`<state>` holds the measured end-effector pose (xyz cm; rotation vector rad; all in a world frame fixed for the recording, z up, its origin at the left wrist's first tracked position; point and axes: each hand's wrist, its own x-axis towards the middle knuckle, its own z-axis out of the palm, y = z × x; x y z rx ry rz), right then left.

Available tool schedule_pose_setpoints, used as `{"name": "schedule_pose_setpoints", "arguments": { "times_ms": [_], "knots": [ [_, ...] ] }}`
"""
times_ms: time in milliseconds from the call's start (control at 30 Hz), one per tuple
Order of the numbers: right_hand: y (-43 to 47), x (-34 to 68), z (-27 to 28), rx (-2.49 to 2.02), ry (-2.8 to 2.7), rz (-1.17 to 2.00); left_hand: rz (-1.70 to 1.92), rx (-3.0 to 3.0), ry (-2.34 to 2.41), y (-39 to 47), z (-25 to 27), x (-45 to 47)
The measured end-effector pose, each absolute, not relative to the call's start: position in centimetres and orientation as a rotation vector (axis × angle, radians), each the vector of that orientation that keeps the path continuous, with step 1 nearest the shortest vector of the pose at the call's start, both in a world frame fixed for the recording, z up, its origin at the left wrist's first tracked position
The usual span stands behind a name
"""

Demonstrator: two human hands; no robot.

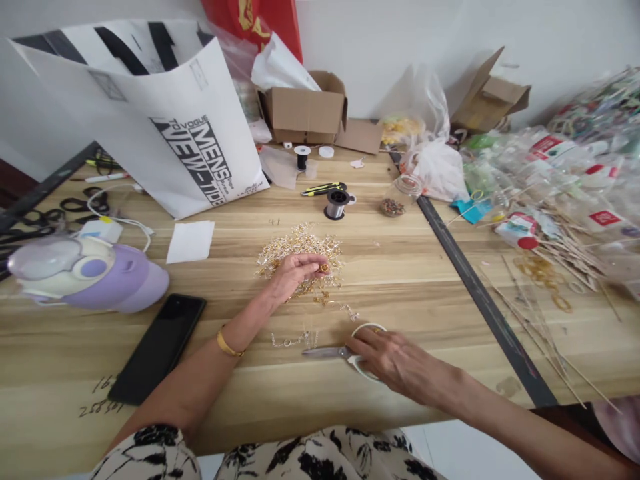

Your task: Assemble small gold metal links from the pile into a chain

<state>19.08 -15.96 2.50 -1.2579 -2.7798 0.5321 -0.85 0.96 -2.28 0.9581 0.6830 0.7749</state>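
Observation:
Over a pile of gold and silver beaded wire pieces (pixel 280 245), my left hand (pixel 295 272) is closed in a pinch on a small round gold ornament (pixel 324 268). My right hand (pixel 387 360) is closed around the white handles of a pair of scissors (pixel 327 353). The blades point left, low over the table or resting on it; I cannot tell which. Just beyond the blades lies a short silver chain (pixel 287 343) with thin silver pins beside it. A few gold and clear pieces (pixel 350 312) trail from the pile toward the scissors.
A black phone (pixel 157 350) and a purple-and-white bottle (pixel 120 277) lie left. Behind the pile are a wire spool (pixel 336 204), a yellow-black cutter (pixel 324 189) and a bead jar (pixel 395 205). A white paper bag (pixel 165 127) stands back left; plastic bottles (pixel 575 167) and sticks crowd the right.

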Motion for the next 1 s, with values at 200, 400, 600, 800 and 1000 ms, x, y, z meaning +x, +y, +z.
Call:
{"name": "schedule_pose_setpoints", "arguments": {
  "times_ms": [200,400,600,800,1000],
  "knots": [
    [-16.4,18.0,2.4,-1.253,-2.847,0.35,0.75,0.978,0.686,1.0,-2.6,-0.9],
    [-13.3,18.5,3.7,-1.411,-2.647,0.59,0.744,0.999,0.72,0.9,-2.7,-0.8],
    [-6.4,18.5,1.9,-1.401,-1.976,0.826,0.788,1.053,0.787,0.5,-2.0,-0.6],
    [-3.5,17.5,-0.7,-1.336,-1.805,0.957,0.851,1.148,0.857,0.2,-1.8,-0.3],
    [-3.4,17.5,-1.7,-1.279,-1.609,1.127,0.85,1.29,0.877,-0.2,-2.0,0.0]
  ]
}}
